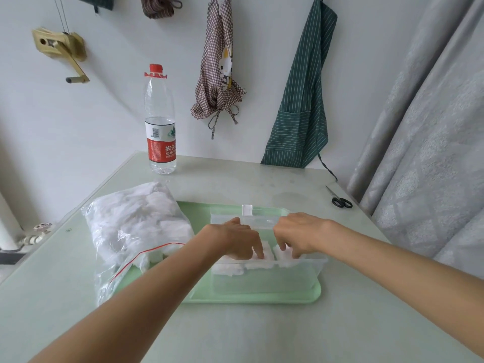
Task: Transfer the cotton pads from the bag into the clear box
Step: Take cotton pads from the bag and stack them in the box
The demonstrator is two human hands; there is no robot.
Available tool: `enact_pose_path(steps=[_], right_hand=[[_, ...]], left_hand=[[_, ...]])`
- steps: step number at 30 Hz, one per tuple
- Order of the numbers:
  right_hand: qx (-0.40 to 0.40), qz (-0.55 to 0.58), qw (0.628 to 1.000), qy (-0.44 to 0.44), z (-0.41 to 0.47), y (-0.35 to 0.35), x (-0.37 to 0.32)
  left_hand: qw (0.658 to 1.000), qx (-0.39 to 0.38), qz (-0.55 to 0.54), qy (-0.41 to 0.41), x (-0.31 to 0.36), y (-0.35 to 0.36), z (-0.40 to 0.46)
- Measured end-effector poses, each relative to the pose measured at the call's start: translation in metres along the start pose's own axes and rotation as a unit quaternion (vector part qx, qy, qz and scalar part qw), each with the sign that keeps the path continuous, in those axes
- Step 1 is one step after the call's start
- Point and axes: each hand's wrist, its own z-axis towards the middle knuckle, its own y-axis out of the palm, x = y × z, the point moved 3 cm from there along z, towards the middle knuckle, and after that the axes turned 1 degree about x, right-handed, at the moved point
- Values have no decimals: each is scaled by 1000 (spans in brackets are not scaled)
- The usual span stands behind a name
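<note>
Both hands reach down into the clear box [264, 279], which stands on the right part of a pale green tray [251, 297] on the table [235, 334]. The left hand [235, 238] has its fingers [258, 248] bent downward, the tips pressing on white cotton pads [269, 254] that lie along the box's near wall. The right hand [296, 235] is just beside it, its fingers curled over the pads too; whether they pinch a pad or only press on it cannot be told. The two hands are close together but apart. Left of the box, partly on the tray, lies the bag [136, 226], a clear zip bag with a red seal line, its open mouth toward the near edge and many white pads still inside. Behind the box, near the wall, stands a water bottle [159, 121] with a red cap and red label. To the right of the box, near the table's edge, lie black-handled scissors [340, 200]. Two aprons hang on the wall behind the box.
</note>
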Motion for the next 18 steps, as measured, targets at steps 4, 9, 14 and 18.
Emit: enact_pose_path(steps=[4,9,14,18], right_hand=[[9,28,1000,2,9,11,-1],[42,139,989,30,9,20,8],[74,186,979,29,4,18,9],[67,98,992,41,-1,10,18]], left_hand=[[1000,-6,-6,-9,-3,1,2],[1000,-5,-18,-5,-2,2,1],[999,-19,-24,-8,7,-4,1],[999,-21,-41,-18,-1,-2,1]])
